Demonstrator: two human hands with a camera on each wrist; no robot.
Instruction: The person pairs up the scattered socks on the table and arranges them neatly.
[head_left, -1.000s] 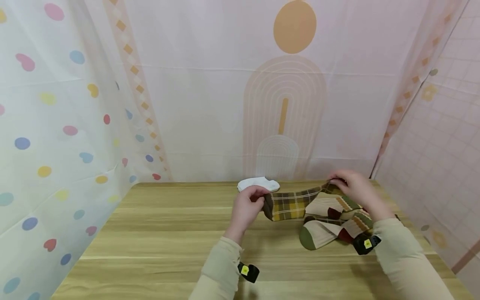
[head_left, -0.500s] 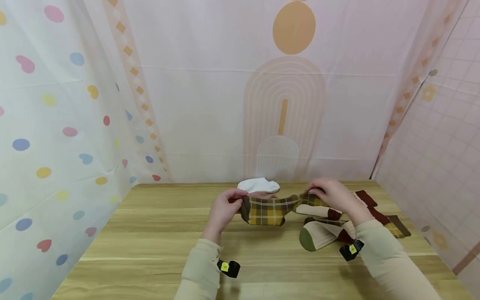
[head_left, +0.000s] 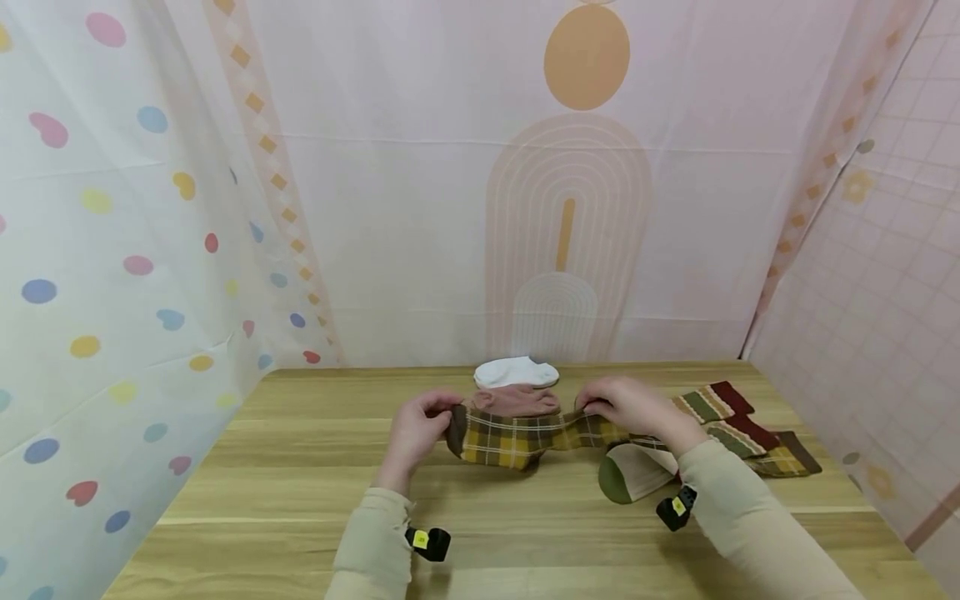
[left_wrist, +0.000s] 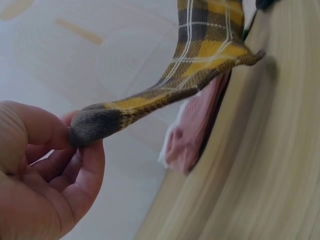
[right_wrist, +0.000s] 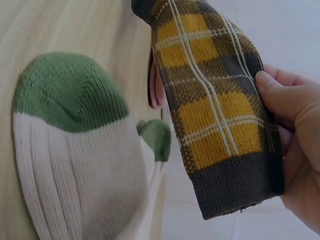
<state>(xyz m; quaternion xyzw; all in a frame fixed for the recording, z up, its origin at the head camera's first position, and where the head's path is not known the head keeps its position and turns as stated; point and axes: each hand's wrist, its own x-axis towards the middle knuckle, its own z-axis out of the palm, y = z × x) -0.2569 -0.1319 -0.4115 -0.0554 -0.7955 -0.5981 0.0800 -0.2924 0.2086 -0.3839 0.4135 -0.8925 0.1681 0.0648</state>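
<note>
A yellow-and-brown plaid sock (head_left: 498,437) is stretched sideways between both hands, held over the table. My left hand (head_left: 415,432) pinches its dark toe (left_wrist: 95,126) between thumb and fingers. Near the dark cuff (right_wrist: 240,184), my right hand (head_left: 633,408) pinches the sock's leg along one edge. Just behind the plaid sock lies a folded pink sock (head_left: 517,402), with a white low-cut sock (head_left: 516,372) behind that. Under and beside the right forearm are cream socks (head_left: 643,468) with green toes and dark red cuffs (head_left: 731,398). Another plaid sock (head_left: 797,457) lies partly beneath them.
The socks are on a wood-grain table (head_left: 300,483). A pale printed curtain (head_left: 405,208) hangs along the table's back edge, with a spotted curtain (head_left: 135,308) at the left and a checked one (head_left: 885,292) at the right.
Both hands have carried the plaid sock left and slightly nearer, off the cream socks. The pink sock behind it has come into view, and the striped cuffs at right show more.
</note>
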